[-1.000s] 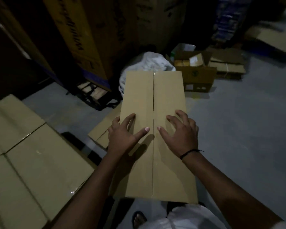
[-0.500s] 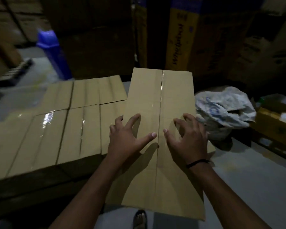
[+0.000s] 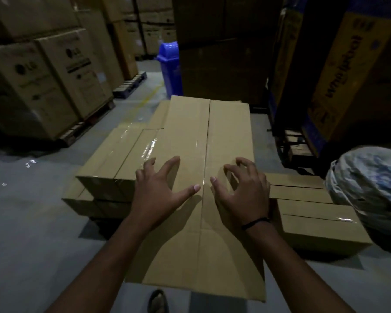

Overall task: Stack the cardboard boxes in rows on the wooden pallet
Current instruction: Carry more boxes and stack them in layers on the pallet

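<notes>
I was mid-placement: the box (image 3: 203, 132) lay lengthwise over the stacked boxes (image 3: 117, 159) (pallet apparently beneath, too dark to confirm). My left grip (image 3: 158, 193) lay spread flat on it and my right grip (image 3: 242, 195) arched on fingertips, clasping nothing. The next move called for sliding it square with the row.

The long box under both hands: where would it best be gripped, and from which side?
Probably the two long side edges of the long box, about mid-length, one hand coming in from each side. Its top is a flat, taped face with nothing to curl round; the left hand and right hand only rest on it.
</notes>
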